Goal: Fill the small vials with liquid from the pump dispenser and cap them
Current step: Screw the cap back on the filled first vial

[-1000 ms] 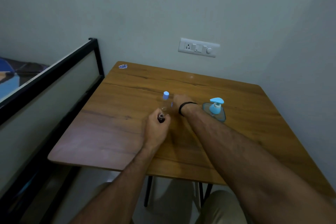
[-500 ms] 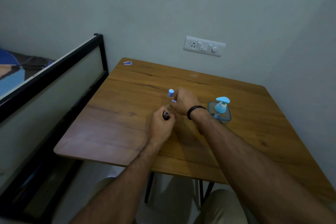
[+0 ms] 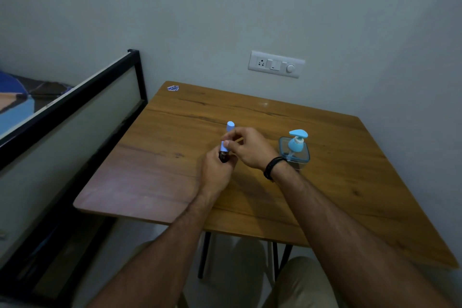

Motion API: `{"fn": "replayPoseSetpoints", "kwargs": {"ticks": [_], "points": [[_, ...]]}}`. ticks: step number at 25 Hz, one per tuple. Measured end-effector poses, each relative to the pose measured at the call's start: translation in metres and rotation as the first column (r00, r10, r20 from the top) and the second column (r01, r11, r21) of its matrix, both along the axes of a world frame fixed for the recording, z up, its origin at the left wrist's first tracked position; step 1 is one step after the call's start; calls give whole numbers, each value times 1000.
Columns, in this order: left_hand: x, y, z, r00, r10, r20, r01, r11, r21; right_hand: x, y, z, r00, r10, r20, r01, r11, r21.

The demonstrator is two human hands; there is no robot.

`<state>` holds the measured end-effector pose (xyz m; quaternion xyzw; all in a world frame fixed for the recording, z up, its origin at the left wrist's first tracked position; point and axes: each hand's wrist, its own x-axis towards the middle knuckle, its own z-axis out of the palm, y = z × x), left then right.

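Note:
My left hand (image 3: 217,170) is wrapped around a small dark vial (image 3: 223,156) held upright over the middle of the wooden table (image 3: 160,162). My right hand (image 3: 250,147) pinches a light blue cap (image 3: 223,146) that sits on the vial's mouth. Just behind my hands stands a second vial, of which only its light blue cap (image 3: 230,126) shows. The pump dispenser (image 3: 295,149), a clear square bottle with a light blue pump head, stands to the right of my right wrist.
The table stands in a corner, walls behind and to the right. A switch plate (image 3: 276,64) hangs on the back wall. A black-framed panel (image 3: 82,97) runs along the table's left side. A small blue sticker (image 3: 173,88) marks the far left corner.
My right hand has carried the blue cap from beside the standing vial down onto the mouth of the vial in my left hand. The view has shifted slightly.

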<state>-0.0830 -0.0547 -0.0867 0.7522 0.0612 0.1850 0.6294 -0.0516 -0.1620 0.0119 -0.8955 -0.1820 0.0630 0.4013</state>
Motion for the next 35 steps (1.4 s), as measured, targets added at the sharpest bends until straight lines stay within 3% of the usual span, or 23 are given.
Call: {"fn": "replayPoseSetpoints", "kwargs": {"ticks": [9, 11, 14, 16, 18, 20, 22, 24, 27, 30, 32, 35], "points": [[1, -2, -1, 999, 30, -33, -30, 999, 22, -3, -9, 18, 990, 137, 26, -128, 967, -219], [1, -2, 1, 999, 19, -34, -17, 999, 45, -3, -3, 22, 994, 96, 53, -73, 942, -326], [0, -3, 2, 998, -34, -45, 36, 998, 58, -4, 9, 16, 980, -33, 194, 137, 820, -556], [-1, -4, 2, 999, -29, -43, 31, 999, 40, -5, 9, 20, 974, -17, 224, 139, 829, -541], [-1, -3, 2, 999, 0, -47, 2, 999, 40, -4, 4, 31, 987, 94, 128, -26, 889, -458], [-1, -3, 3, 999, 3, -46, -1, 999, 54, -6, 2, 35, 984, 171, 58, -113, 832, -543], [-2, -4, 3, 1000, -8, -25, 10, 998, 66, -5, 3, 33, 982, 84, 170, 44, 771, -635], [-2, -4, 3, 1000, 7, -27, -5, 998, 67, -2, 2, 32, 969, 37, 245, 120, 794, -596], [-3, -3, 4, 998, 29, -49, -23, 993, 117, -2, -2, 35, 981, 166, 98, -75, 799, -596], [-3, -4, 5, 998, -7, -65, 12, 997, 77, -5, 0, 34, 975, 117, 187, 39, 745, -666], [-4, -3, 6, 998, 21, -51, -17, 996, 83, -4, -2, 34, 981, 136, 137, -29, 803, -595], [-6, -3, 7, 999, 0, -44, 6, 991, 131, -9, 1, 29, 976, 195, 100, -96, 789, -606]]}}
